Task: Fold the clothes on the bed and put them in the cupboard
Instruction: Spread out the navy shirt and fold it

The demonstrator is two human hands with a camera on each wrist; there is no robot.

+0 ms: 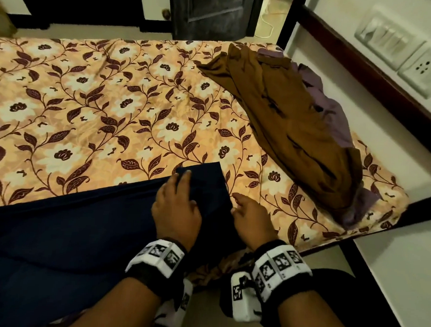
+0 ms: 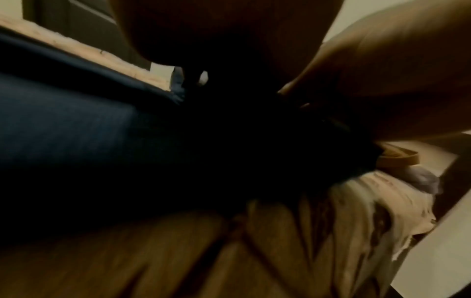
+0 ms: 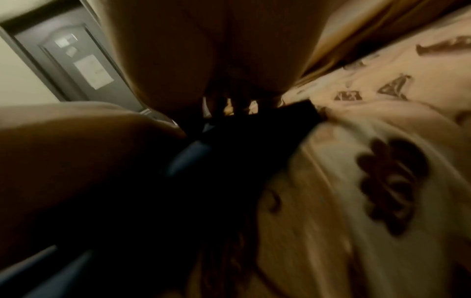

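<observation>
At the lower centre of the head view, the left hand point(image 1: 176, 206) lies flat on a navy garment point(image 1: 70, 231), fingers extended toward its squared far corner, palm down. The right hand point(image 1: 252, 220) sits just beside it at the garment's right edge, fingers bent down at the cloth; whether it pinches the fabric I cannot tell. The navy garment runs from the lower left of the frame up to mid-frame, spread across the near side of the bed point(image 1: 101, 96), which carries a peach floral sheet. Upper right: a brown garment point(image 1: 292, 122) lies crumpled in a long heap, over a purple garment point(image 1: 332, 111) that shows along its right side. Both wrist views are dark and blurred; navy cloth point(image 2: 76, 131) and floral sheet point(image 3: 369, 161) are discernible. A switch panel point(image 1: 406, 58) sits on the wall, upper right.
</observation>
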